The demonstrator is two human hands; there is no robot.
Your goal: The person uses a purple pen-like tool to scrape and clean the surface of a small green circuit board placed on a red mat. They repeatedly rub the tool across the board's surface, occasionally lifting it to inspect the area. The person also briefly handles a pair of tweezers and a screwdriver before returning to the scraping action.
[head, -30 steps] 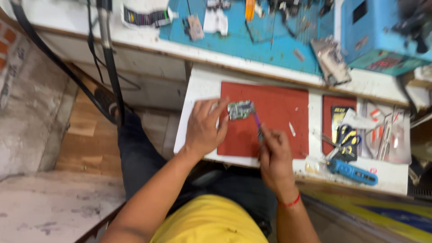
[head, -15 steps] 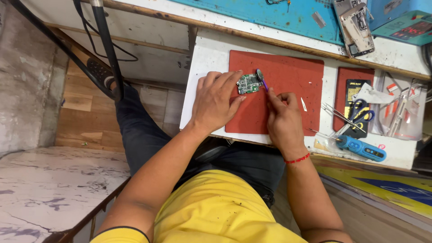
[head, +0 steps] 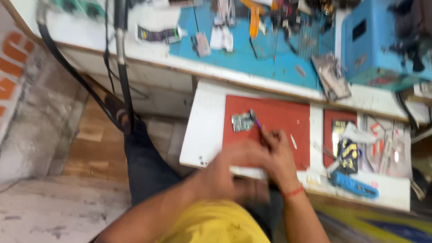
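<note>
First, steady the small circuit board [head: 243,121] flat on the red mat [head: 283,126]; your right hand [head: 276,155] pinches the purple-handled tool [head: 255,119], tip at the board's edge. Your left hand [head: 234,162] is blurred, its finger state cannot be told; work gently.

You wear a yellow short-sleeved shirt [head: 216,222], dark blue trousers [head: 146,166], and a thin red thread band [head: 292,192] just beside your bare right hand [head: 279,155].

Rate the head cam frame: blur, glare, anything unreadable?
Head view: strong motion blur throughout; the left hand is smeared worst, the right hand is softer but readable with a thin tool at the circuit board on the red mat. Lighting even, no hard glare.
</note>
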